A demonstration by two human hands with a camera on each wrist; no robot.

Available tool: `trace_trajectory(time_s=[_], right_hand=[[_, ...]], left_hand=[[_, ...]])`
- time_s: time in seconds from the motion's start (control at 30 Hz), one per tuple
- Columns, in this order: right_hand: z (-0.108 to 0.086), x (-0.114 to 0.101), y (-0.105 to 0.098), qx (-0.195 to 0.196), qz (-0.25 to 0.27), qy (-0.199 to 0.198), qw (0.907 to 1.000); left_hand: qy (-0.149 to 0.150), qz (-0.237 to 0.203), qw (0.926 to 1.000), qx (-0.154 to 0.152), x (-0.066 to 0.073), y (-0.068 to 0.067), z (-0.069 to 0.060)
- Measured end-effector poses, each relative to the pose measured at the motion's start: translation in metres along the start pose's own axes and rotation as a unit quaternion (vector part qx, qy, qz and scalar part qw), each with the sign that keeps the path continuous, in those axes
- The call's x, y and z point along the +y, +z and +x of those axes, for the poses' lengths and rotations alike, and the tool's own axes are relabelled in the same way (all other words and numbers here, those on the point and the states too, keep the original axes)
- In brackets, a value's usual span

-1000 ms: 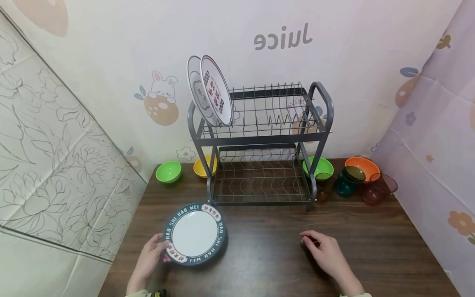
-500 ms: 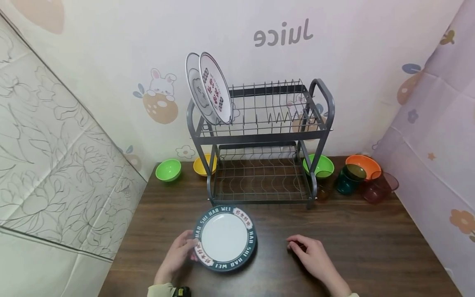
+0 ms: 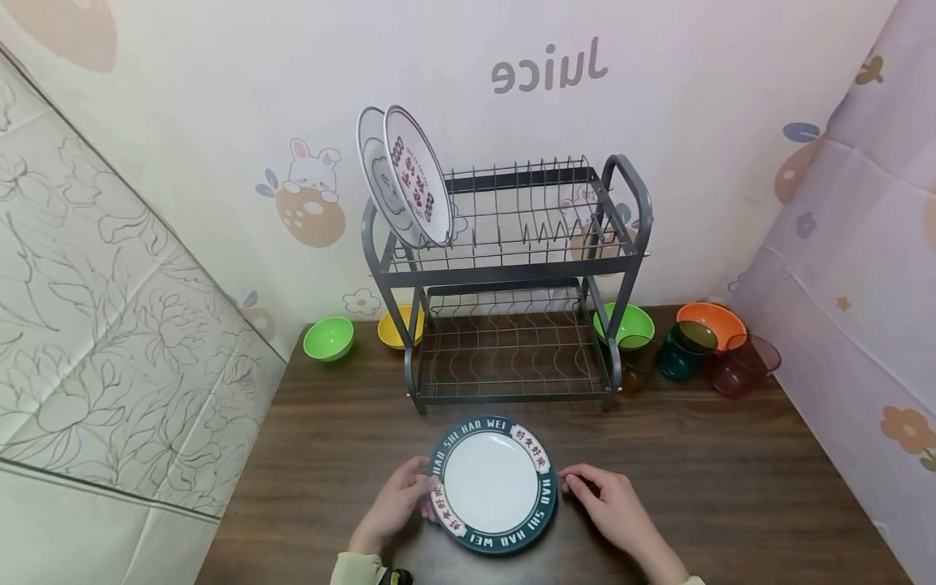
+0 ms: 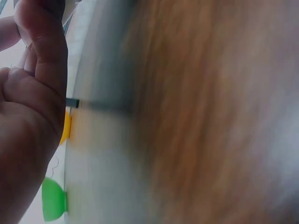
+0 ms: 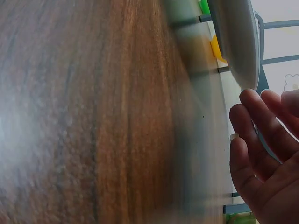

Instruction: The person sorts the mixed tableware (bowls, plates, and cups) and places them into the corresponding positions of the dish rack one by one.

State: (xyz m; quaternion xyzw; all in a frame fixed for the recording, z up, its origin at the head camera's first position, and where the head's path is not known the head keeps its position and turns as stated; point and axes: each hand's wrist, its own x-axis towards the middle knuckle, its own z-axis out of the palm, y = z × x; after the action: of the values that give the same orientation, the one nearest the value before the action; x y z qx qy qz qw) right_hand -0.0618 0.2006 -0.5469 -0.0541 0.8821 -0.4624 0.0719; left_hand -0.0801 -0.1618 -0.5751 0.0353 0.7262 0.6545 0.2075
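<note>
A round plate (image 3: 491,482) with a white centre and a dark green lettered rim is held a little above the table in the head view. My left hand (image 3: 395,504) grips its left rim, thumb on top and fingers beneath. At the opposite rim is my right hand (image 3: 613,505), its fingers loosely bent. In the right wrist view the pale underside of the plate (image 5: 240,42) reaches down to the fingertips of the right hand (image 5: 266,144); whether they touch it I cannot tell. The left wrist view shows mostly the left palm (image 4: 28,98).
Behind the plate stands a two-tier dark dish rack (image 3: 504,272), with two white plates (image 3: 417,175) upright at its upper left. Green (image 3: 329,339) and yellow bowls (image 3: 398,328) sit left; another green bowl (image 3: 630,323), an orange bowl (image 3: 720,319) and several tinted cups (image 3: 683,357) sit right.
My left hand has carried the plate rightward across the front of the rack, to beside my right hand. The right hand has shifted slightly left.
</note>
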Motion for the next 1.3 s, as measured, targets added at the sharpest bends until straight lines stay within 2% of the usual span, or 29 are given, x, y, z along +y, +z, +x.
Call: trace_trajectory(time_s=[0.37,0.7,0.83,1.0,1.1,1.2,1.3], right_hand=[[0.002,0.007,0.006,0.007,-0.014,0.007,0.9999],[0.003,0.003,0.012,0.004,0.014,0.037,0.9992],[0.002,0.003,0.013,0.005,0.013,0.052,0.9986],[0.002,0.003,0.014,0.021,0.038,0.067,0.9968],[0.002,0.001,0.015,0.027,0.097,0.103,0.9896],[0.002,-0.002,0.017,0.034,0.177,0.138,0.9738],[0.002,-0.004,0.016,0.038,0.229,0.155,0.9602]], left_hand=[[0.006,-0.024,0.9996,-0.016,-0.003,0.014,0.0],[0.025,-0.04,0.9981,-0.04,-0.002,0.024,0.003],[0.024,-0.041,0.9983,-0.035,-0.003,0.028,0.007],[0.011,-0.019,0.9997,-0.004,-0.003,0.031,0.012],[-0.005,0.005,0.9998,0.018,-0.002,0.032,0.014],[-0.011,0.024,0.9993,0.028,0.0,0.032,0.014],[-0.004,0.033,0.9991,0.026,0.004,0.032,0.013]])
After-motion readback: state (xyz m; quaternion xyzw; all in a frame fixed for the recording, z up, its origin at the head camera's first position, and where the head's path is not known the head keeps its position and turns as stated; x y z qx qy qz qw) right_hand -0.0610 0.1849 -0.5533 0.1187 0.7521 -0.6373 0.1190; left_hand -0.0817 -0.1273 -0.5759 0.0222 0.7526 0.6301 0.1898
